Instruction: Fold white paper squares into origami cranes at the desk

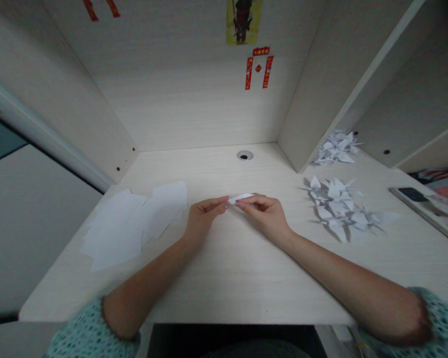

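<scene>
Between my two hands is a small folded piece of white paper (240, 198), held just above the middle of the desk. My left hand (207, 213) pinches its left end between thumb and fingertips. On the other side, my right hand (266, 211) grips the right part, thumb below and fingers curled over it. The fingers cover some of the folds. Left of my hands lie loose sheets of white paper (121, 228), overlapping one another. To the right sits a cluster of folded paper cranes (336, 204) with pointed tips.
A second heap of folded paper cranes (339, 146) lies farther back, beside the upright panel (321, 99). A phone (429, 211) rests at the far right. Set into the desk (224, 288) near the back wall is a round cable hole (245, 155).
</scene>
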`<action>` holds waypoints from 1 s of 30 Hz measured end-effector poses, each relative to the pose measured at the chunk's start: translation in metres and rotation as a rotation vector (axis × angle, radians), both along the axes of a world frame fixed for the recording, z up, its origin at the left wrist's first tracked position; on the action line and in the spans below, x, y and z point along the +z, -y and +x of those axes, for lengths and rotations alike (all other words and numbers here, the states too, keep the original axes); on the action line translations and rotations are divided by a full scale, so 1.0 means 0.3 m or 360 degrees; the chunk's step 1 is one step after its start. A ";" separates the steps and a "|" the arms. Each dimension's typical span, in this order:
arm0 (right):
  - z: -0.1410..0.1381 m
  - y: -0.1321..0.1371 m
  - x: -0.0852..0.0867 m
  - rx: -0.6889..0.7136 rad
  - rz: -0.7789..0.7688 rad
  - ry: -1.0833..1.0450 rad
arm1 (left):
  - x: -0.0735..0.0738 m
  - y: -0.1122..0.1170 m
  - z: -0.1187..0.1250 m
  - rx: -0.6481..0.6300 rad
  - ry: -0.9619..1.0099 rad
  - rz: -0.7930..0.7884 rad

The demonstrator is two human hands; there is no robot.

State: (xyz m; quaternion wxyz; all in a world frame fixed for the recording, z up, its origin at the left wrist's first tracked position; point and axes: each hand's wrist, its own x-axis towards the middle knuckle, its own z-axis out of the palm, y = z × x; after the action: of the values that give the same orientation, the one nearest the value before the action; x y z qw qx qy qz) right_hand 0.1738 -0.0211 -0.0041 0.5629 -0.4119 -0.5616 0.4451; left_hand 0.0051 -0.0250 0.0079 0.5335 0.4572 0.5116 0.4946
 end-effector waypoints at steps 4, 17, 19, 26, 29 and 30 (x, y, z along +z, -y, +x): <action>0.004 -0.005 0.002 0.0007 0.0034 0.0035 | -0.005 -0.006 -0.004 -0.0017 0.0011 -0.0004; 0.008 -0.008 -0.002 -0.0043 0.0080 0.0027 | 0.003 -0.003 -0.005 -0.0120 0.0119 0.0053; 0.008 -0.008 -0.001 -0.0042 0.0072 0.0024 | 0.000 -0.004 -0.006 -0.0116 0.0126 0.0057; 0.011 -0.012 -0.004 -0.0044 0.0045 0.0051 | 0.010 0.001 -0.005 -0.0122 0.0105 0.0049; 0.012 -0.013 -0.005 -0.0040 0.0041 0.0043 | 0.013 0.002 -0.005 -0.0136 0.0129 0.0036; 0.012 -0.012 -0.004 -0.0039 0.0034 0.0045 | 0.012 0.002 -0.004 -0.0136 0.0143 0.0029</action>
State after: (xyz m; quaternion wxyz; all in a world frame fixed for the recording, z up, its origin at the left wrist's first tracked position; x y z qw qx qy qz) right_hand 0.1773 -0.0175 -0.0053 0.5647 -0.4189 -0.5692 0.4262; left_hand 0.0039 -0.0256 0.0116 0.5723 0.4608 0.4628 0.4960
